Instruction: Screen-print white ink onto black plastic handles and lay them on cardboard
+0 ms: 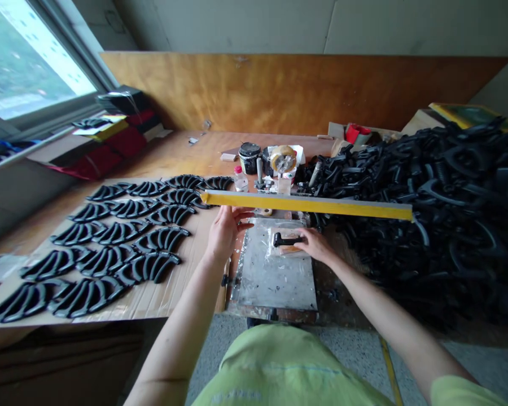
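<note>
My right hand (315, 243) rests on a black curved handle part (285, 240) that lies on a metal plate (275, 276) in front of me; its fingers close on the part's right end. My left hand (225, 228) is at the plate's far left corner, under a raised yellow-edged frame (309, 204), with fingers curled at the frame's left end. Whether it grips the frame I cannot make out.
Rows of black curved handles (110, 248) lie on cardboard to the left. A large heap of the same parts (440, 203) fills the right side. Jars, a small bottle (239, 179) and a tape roll (283, 158) stand behind the frame. A window is at far left.
</note>
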`<state>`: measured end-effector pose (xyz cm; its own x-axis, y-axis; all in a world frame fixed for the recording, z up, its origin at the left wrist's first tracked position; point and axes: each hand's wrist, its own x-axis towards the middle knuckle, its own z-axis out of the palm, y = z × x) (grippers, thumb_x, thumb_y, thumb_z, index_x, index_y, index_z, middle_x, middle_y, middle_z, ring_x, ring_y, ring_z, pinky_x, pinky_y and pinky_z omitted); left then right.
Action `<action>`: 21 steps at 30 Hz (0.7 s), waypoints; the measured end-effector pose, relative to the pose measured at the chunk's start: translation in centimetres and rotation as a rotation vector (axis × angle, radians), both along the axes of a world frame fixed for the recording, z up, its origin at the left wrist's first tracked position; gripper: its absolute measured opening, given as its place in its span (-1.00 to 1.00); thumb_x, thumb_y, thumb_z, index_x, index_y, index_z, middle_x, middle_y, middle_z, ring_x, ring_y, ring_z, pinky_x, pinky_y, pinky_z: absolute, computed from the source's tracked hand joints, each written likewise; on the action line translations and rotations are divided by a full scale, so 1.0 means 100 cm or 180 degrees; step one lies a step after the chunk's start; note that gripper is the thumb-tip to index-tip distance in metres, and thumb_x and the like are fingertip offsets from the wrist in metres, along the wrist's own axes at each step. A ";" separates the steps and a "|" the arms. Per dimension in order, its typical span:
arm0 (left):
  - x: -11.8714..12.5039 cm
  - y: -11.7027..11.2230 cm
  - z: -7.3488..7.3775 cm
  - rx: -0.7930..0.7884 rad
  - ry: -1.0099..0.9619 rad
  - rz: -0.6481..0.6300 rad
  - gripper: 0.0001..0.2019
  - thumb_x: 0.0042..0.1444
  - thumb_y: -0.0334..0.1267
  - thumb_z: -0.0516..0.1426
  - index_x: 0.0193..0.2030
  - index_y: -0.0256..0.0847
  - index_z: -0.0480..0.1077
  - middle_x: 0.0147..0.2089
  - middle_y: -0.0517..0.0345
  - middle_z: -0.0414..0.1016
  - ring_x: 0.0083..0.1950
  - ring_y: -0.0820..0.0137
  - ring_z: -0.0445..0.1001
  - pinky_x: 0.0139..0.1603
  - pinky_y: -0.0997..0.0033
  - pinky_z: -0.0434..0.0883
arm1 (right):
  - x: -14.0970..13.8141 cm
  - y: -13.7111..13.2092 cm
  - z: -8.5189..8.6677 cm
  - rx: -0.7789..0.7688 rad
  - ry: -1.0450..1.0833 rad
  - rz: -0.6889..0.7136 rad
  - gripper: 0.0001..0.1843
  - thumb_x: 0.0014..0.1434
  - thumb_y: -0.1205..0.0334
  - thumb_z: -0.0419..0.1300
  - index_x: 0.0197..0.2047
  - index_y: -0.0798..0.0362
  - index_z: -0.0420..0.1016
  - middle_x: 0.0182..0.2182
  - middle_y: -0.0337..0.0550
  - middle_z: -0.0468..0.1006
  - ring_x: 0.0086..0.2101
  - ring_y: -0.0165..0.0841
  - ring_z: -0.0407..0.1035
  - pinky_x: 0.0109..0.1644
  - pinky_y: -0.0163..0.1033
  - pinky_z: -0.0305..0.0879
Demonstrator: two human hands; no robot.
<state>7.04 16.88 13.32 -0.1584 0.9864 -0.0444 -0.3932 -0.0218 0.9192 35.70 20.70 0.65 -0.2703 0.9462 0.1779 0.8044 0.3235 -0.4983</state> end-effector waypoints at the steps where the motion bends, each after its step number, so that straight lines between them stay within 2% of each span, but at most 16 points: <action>1: 0.006 -0.002 -0.007 -0.0120 -0.0071 0.0047 -0.52 0.10 0.11 0.10 0.01 -0.20 0.34 -0.26 0.08 0.52 -0.26 0.39 0.52 -0.35 0.47 0.45 | -0.012 -0.006 -0.003 0.0010 -0.0183 0.0242 -0.70 0.05 0.25 0.29 -0.10 0.05 0.53 -0.28 -0.16 0.55 -0.21 -0.33 0.38 -0.07 -0.24 0.30; 3: 0.020 -0.014 -0.031 -0.0627 -0.0135 -0.0153 -0.50 0.11 0.14 0.08 0.02 -0.22 0.30 -0.25 0.04 0.53 -0.32 0.40 0.52 -0.41 0.47 0.45 | -0.035 -0.019 -0.001 0.0109 -0.0438 0.0413 -0.79 0.11 0.26 0.26 -0.13 0.03 0.52 -0.23 -0.08 0.52 -0.13 -0.25 0.34 0.00 -0.13 0.26; 5: 0.036 -0.034 -0.061 -0.1411 -0.0121 -0.0776 -0.46 0.09 0.17 0.08 0.02 -0.24 0.29 -0.23 -0.03 0.55 -0.36 0.34 0.53 -0.47 0.43 0.44 | -0.057 -0.035 0.005 0.0295 -0.0450 0.0343 -0.86 0.19 0.24 0.18 -0.18 0.05 0.51 -0.25 -0.05 0.49 -0.14 -0.24 0.32 0.01 -0.11 0.25; 7: 0.046 -0.054 -0.090 -0.1857 -0.0144 -0.1183 -0.47 0.09 0.20 0.06 -0.04 -0.24 0.31 -0.26 -0.04 0.56 -0.35 0.30 0.55 -0.46 0.39 0.45 | -0.077 -0.055 0.009 0.0526 -0.0407 0.0611 -0.85 0.22 0.24 0.14 -0.18 0.05 0.50 -0.28 -0.07 0.48 -0.15 -0.25 0.30 0.00 -0.13 0.24; 9: 0.041 -0.066 -0.112 -0.1965 -0.0011 -0.1124 -0.52 0.08 0.19 0.07 -0.14 -0.24 0.35 -0.36 0.02 0.55 -0.38 0.33 0.54 -0.48 0.43 0.43 | -0.085 -0.071 0.008 0.0632 -0.0419 0.1271 -0.83 0.24 0.30 0.11 -0.16 0.00 0.51 -0.29 -0.12 0.49 -0.17 -0.29 0.30 -0.01 -0.17 0.23; 10: 0.030 -0.068 -0.121 -0.1988 0.0178 -0.0991 -0.53 0.07 0.18 0.08 -0.20 -0.25 0.36 -0.41 0.05 0.53 -0.44 0.36 0.52 -0.51 0.46 0.41 | -0.080 -0.075 0.008 0.0623 -0.0439 0.1488 -0.80 0.24 0.35 0.09 -0.15 -0.02 0.51 -0.30 -0.15 0.49 -0.18 -0.32 0.31 -0.02 -0.19 0.23; 11: 0.015 -0.068 -0.128 -0.2037 0.0451 -0.0824 -0.54 0.05 0.19 0.08 -0.25 -0.25 0.36 -0.47 0.08 0.51 -0.52 0.39 0.48 -0.57 0.49 0.36 | -0.067 -0.075 0.009 0.0580 -0.0481 0.1523 -0.76 0.23 0.39 0.08 -0.13 -0.04 0.51 -0.29 -0.17 0.50 -0.19 -0.34 0.31 -0.02 -0.21 0.23; 12: -0.004 -0.065 -0.136 -0.2069 0.0769 -0.0662 -0.53 0.04 0.20 0.06 -0.28 -0.25 0.36 -0.51 0.09 0.50 -0.58 0.42 0.42 -0.62 0.51 0.30 | -0.046 -0.072 0.013 0.0519 -0.0563 0.1346 -0.72 0.21 0.44 0.07 -0.12 -0.05 0.51 -0.28 -0.17 0.51 -0.18 -0.34 0.31 -0.02 -0.21 0.22; 13: -0.025 -0.062 -0.143 -0.2181 0.1114 -0.0451 -0.51 0.03 0.23 0.03 -0.37 -0.25 0.34 -0.60 0.12 0.45 -0.66 0.45 0.34 -0.67 0.52 0.24 | -0.018 -0.065 0.018 0.0464 -0.0676 0.0947 -0.69 0.19 0.49 0.06 -0.13 -0.03 0.52 -0.26 -0.15 0.51 -0.18 -0.33 0.30 -0.03 -0.20 0.22; 15: -0.067 -0.056 -0.158 -0.2313 0.1720 -0.0177 -0.52 0.04 0.20 -0.01 -0.49 -0.24 0.30 -0.70 0.14 0.36 -0.73 0.46 0.23 -0.72 0.53 0.11 | 0.052 -0.049 0.034 0.0385 -0.1055 -0.0155 -0.69 0.14 0.51 0.05 -0.16 0.04 0.52 -0.22 -0.02 0.50 -0.12 -0.21 0.26 -0.01 -0.11 0.19; 17: -0.097 -0.053 -0.171 -0.2514 0.2210 -0.0124 -0.55 0.04 0.14 -0.02 -0.56 -0.23 0.28 -0.75 0.12 0.30 -0.76 0.44 0.18 -0.74 0.52 0.06 | 0.121 -0.033 0.052 0.0498 -0.1404 -0.1437 -0.73 0.15 0.47 0.02 -0.14 0.15 0.48 -0.18 0.16 0.44 -0.08 -0.08 0.21 -0.03 -0.02 0.17; 19: -0.110 -0.054 -0.181 -0.2656 0.2569 -0.0197 -0.58 0.02 0.11 -0.01 -0.61 -0.20 0.25 -0.80 0.14 0.22 -0.77 0.38 0.16 -0.76 0.48 0.04 | 0.171 -0.023 0.065 0.0637 -0.1645 -0.2449 -0.71 0.18 0.38 0.02 -0.05 0.26 0.40 -0.12 0.30 0.38 -0.07 -0.02 0.19 -0.08 0.01 0.17; 21: -0.109 -0.056 -0.184 -0.2495 0.2738 -0.0205 -0.61 -0.01 0.11 0.02 -0.63 -0.16 0.23 -0.84 0.19 0.12 -0.79 0.31 0.14 -0.79 0.43 0.03 | 0.196 -0.018 0.069 0.0648 -0.1747 -0.3012 -0.65 0.18 0.33 0.04 0.01 0.31 0.32 -0.09 0.36 0.33 -0.09 -0.02 0.20 -0.11 0.00 0.18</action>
<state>-3.82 11.25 -5.13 -0.3835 0.7437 -0.5476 0.3868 0.6678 0.6360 55.34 18.88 7.51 0.4554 0.7790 0.4309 0.8648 -0.5020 -0.0065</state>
